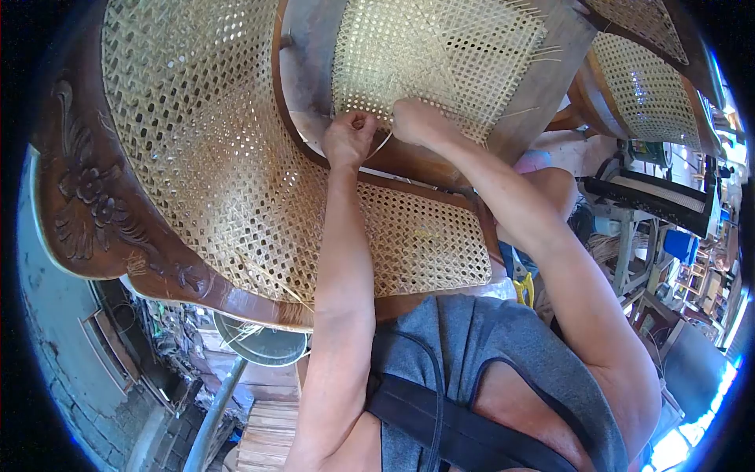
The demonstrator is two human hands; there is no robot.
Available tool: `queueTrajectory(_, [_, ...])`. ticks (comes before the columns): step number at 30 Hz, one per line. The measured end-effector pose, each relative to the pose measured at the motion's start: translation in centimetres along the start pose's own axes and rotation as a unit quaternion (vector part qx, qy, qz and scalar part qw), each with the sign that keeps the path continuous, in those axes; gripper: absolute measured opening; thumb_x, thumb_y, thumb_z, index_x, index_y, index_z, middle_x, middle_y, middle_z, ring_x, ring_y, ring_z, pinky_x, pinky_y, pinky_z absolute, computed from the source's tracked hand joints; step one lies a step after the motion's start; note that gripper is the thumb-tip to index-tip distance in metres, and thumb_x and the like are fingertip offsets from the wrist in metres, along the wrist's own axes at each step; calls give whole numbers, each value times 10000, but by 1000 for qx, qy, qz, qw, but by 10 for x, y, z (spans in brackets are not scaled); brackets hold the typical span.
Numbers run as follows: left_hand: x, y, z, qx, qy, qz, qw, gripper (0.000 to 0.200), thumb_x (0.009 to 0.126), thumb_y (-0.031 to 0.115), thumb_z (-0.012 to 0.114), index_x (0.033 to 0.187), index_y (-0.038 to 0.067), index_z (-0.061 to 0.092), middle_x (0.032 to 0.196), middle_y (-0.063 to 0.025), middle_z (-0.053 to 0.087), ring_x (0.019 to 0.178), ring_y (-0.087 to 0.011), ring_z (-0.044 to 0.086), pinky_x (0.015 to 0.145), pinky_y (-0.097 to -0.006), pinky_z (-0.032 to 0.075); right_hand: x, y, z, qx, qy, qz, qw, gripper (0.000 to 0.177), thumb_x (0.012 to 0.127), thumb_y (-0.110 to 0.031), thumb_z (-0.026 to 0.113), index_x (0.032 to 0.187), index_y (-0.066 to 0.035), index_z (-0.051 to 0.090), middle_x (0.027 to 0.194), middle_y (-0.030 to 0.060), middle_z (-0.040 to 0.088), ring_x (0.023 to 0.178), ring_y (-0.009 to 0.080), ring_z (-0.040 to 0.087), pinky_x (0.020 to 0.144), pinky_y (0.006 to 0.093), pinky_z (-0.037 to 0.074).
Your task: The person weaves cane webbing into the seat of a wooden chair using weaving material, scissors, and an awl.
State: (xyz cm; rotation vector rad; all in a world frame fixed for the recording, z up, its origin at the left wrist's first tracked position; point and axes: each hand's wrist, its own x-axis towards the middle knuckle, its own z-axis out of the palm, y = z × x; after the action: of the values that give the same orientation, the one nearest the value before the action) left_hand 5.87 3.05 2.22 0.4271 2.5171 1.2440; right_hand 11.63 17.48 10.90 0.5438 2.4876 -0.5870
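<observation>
Left hand (348,140) and right hand (418,123) sit close together at the near edge of the cane sheet (401,55), which lies over a wooden panel (554,35). It should handle as light and springy, and is probably best held by its woven body (the loose ends (547,60) look easy to snap). Left fingers curl narrowly, right ones fold inward; a pale strand (382,145) bends between them, but what either grips I cannot tell.

Can count one left hand (348,144), one right hand (418,123), at least four cane panels (401,63) and one carved frame (75,177). Can find also one bucket (279,346) with strips (240,333).
</observation>
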Motion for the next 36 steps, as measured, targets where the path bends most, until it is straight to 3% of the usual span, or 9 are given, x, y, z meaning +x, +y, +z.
queueTrajectory(5, [2, -3, 6, -8, -23, -1, 1000, 276, 805, 341, 697, 932, 99, 739, 893, -110, 724, 826, -284, 694, 758, -372, 533, 5, 7, 4, -28, 47, -30, 998, 203, 802, -57, 587, 907, 92, 677, 981, 275, 673, 913, 362, 687, 759, 425, 552])
queueTrajectory(13, [12, -33, 35, -90, -34, 2, 995, 231, 820, 288, 704, 939, 91, 726, 867, -112, 718, 814, -274, 693, 742, -364, 531, 16, -1, -8, -17, -59, 6, 998, 162, 788, -40, 568, 774, 72, 683, 726, 200, 690, 659, 306, 697, 649, 422, 550])
queueTrajectory(18, [2, -25, 47, -141, -24, 3, 990, 229, 833, 297, 683, 973, 118, 714, 883, -110, 718, 834, -281, 693, 746, -377, 533, 14, -7, -19, -56, -99, 3, 994, 191, 792, -65, 554, 797, 75, 684, 751, 213, 690, 677, 315, 697, 660, 418, 550])
queueTrajectory(23, [-2, 7, 14, -29, -32, -6, 999, 222, 826, 309, 674, 955, 131, 710, 917, -97, 715, 857, -292, 681, 755, -380, 533, 20, 5, -2, -67, -39, 7, 997, 225, 819, -97, 538, 877, 60, 688, 852, 226, 696, 782, 331, 702, 711, 431, 549])
queueTrajectory(26, [1, 8, 15, 135, 77, 138, 978, 184, 811, 255, 686, 945, 130, 708, 969, -103, 699, 887, -302, 659, 777, -376, 531, 4, 24, -4, -99, 67, -28, 992, 259, 854, -155, 535, 921, 39, 691, 910, 219, 696, 857, 342, 694, 753, 451, 541])
queueTrajectory(28, [5, 13, 29, -120, 8, 167, 979, 168, 856, 186, 697, 1002, 109, 728, 1091, -124, 688, 922, -215, 657, 790, -312, 525, -26, 34, -46, -140, 45, -6, 989, 310, 884, -229, 530, 922, 32, 692, 912, 211, 697, 865, 357, 686, 766, 463, 536])
queueTrajectory(30, [3, 29, 36, -183, -57, 184, 964, 188, 861, 149, 713, 1032, 70, 720, 1045, -86, 703, 908, -163, 638, 814, -283, 513, -37, 51, -48, -135, 76, -31, 987, 329, 885, -255, 519, 871, 27, 688, 880, 231, 679, 833, 384, 669, 760, 481, 523])
queueTrajectory(32, [0, 45, 39, -336, -197, 39, 920, 217, 877, 167, 718, 1046, 31, 714, 1011, -45, 708, 926, -130, 623, 805, -268, 505, -43, 62, -54, -133, 115, -55, 983, 356, 887, -280, 508, 821, 21, 685, 848, 250, 661, 801, 411, 652, 754, 498, 510])
queueTrajectory(36, [5, 37, 40, -445, -142, 22, 884, 172, 835, 103, 751, 984, 18, 734, 898, -31, 716, 807, -64, 608, 747, -208, 490, -30, 55, -46, -55, 115, -72, 989, 359, 890, -275, 504, 829, 33, 678, 817, 246, 659, 760, 425, 644, 735, 501, 512])
